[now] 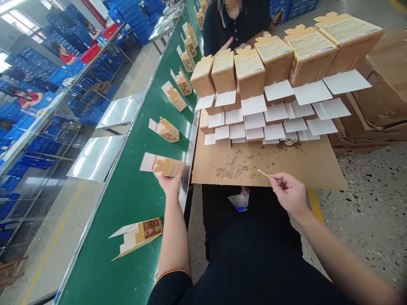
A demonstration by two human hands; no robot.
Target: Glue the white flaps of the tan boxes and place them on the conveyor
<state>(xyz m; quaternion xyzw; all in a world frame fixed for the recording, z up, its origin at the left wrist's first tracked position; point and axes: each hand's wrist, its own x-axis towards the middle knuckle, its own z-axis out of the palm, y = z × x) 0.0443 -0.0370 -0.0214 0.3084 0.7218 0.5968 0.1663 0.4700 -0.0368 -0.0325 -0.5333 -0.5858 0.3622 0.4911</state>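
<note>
My left hand [171,183] is closed round the lower side of a small open-topped carton [167,166] above the green belt, its white flap with a red strip pointing left. In my right hand [291,192] a thin cotton swab [263,173] is pinched between thumb and fingertips, its tip pointing left over a brown cardboard sheet [305,169]. Dark wet-looking stains [233,167] mark that sheet. Behind it are stacked rows of brown cartons [249,67] with white flaps [254,105] sticking out towards me. Another open carton [149,231] lies on the belt near my left forearm.
More open cartons [174,98] stand in a line along the green belt [133,178]. A roll of clear tape [290,139] sits under the stack. Across from me is a person [237,25] in a dark shirt. Large brown boxes [378,101] stand at the right.
</note>
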